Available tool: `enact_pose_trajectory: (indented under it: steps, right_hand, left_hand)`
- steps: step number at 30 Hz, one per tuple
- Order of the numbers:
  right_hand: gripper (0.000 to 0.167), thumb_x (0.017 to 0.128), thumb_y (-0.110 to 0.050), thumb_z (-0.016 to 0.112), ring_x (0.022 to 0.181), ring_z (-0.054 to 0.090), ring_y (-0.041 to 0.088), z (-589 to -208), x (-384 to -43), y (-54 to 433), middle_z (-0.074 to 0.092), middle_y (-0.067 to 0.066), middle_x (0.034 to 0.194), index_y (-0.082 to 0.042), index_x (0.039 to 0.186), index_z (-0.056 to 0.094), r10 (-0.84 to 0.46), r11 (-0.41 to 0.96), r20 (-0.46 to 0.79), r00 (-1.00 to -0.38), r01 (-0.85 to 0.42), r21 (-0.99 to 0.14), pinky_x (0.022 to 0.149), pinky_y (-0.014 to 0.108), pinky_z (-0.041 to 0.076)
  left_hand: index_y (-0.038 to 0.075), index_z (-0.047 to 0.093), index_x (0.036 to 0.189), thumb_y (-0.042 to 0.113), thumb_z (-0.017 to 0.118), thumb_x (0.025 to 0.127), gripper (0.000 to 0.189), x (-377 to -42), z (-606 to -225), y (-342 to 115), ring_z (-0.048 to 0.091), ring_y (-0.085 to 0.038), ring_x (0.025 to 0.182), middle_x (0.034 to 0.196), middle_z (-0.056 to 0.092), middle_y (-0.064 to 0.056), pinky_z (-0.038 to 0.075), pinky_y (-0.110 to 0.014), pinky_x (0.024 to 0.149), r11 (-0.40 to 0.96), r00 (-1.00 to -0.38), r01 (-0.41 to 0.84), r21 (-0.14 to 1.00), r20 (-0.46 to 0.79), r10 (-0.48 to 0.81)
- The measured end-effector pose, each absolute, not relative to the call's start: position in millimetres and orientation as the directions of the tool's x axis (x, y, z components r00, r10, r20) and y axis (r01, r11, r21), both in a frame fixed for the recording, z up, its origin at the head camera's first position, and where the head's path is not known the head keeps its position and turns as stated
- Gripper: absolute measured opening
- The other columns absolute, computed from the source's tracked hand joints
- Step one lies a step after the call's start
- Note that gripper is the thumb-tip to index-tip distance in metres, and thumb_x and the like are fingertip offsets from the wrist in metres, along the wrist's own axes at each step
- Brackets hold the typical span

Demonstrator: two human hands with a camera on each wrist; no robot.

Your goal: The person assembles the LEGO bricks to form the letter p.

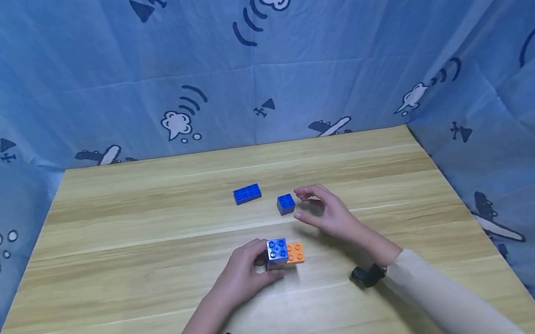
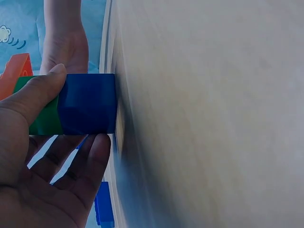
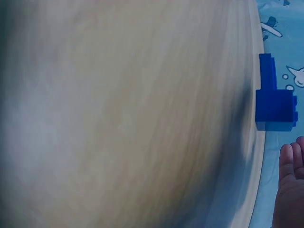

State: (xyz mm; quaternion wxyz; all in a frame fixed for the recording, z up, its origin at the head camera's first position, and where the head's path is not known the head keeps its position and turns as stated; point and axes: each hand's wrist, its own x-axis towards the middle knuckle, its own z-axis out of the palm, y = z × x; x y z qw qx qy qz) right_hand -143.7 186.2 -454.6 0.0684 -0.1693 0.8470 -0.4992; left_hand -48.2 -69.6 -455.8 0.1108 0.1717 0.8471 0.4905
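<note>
My left hand [image 1: 243, 271] grips a stack of toy building bricks between thumb and fingers. From above, the stack shows a studded blue brick [image 1: 277, 249] on top and an orange brick [image 1: 295, 253] jutting out to the right. In the left wrist view, a blue brick [image 2: 88, 103] forms the bottom, close to the table, and a green brick [image 2: 46, 114] sits above it, partly behind the thumb. Just right of a loose square blue brick [image 1: 286, 204], my right hand [image 1: 327, 212] hovers with fingers and thumb spread, apart from it.
A longer blue brick [image 1: 247, 193] lies on the wooden table [image 1: 134, 244], left of and slightly behind the square one. Blue patterned cloth [image 1: 221, 85] hangs behind the table and along its sides.
</note>
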Motion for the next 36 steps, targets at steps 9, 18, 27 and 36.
enact_pose_trajectory:
  steps: [9,18,27,36]
  right_hand:
    - [0.059,0.089,-0.011,0.084,0.127,0.064,0.038,-462,-159,182,0.062,0.022,0.138,0.003,0.138,0.056,-0.409,0.481,0.026,-0.912,-0.24,-0.843,0.113,0.046,0.052]
    - [0.057,0.091,-0.014,0.082,0.128,0.064,0.036,-463,-168,175,0.062,0.02,0.139,0.001,0.14,0.056,-0.455,0.524,-0.03,-0.89,-0.24,-0.818,0.113,0.049,0.052]
    - [0.053,0.092,-0.014,0.081,0.127,0.063,0.036,-468,-172,171,0.062,0.018,0.137,-0.001,0.138,0.058,-0.464,0.524,-0.046,-0.885,-0.231,-0.82,0.116,0.051,0.049]
    - [0.047,0.093,-0.014,0.08,0.124,0.064,0.035,-469,-172,170,0.065,0.018,0.132,-0.001,0.134,0.06,-0.458,0.526,-0.029,-0.888,-0.245,-0.815,0.113,0.053,0.051]
  left_hand:
    - [0.019,0.073,0.116,0.023,0.089,0.084,0.036,-48,-456,-71,0.068,-0.006,0.101,0.106,0.073,0.01,0.058,-0.031,0.095,0.465,-0.915,0.169,0.869,-0.036,0.401]
    - [0.02,0.072,0.115,0.024,0.089,0.085,0.035,-49,-456,-70,0.066,-0.005,0.1,0.105,0.072,0.01,0.058,-0.03,0.095,0.476,-0.915,0.176,0.862,-0.035,0.402]
    - [0.019,0.072,0.115,0.024,0.088,0.085,0.035,-49,-456,-70,0.066,-0.006,0.099,0.105,0.072,0.01,0.058,-0.031,0.095,0.484,-0.912,0.181,0.856,-0.038,0.408]
    - [0.02,0.072,0.114,0.024,0.088,0.085,0.034,-50,-456,-71,0.066,-0.006,0.099,0.105,0.072,0.01,0.058,-0.031,0.095,0.479,-0.911,0.177,0.859,-0.041,0.411]
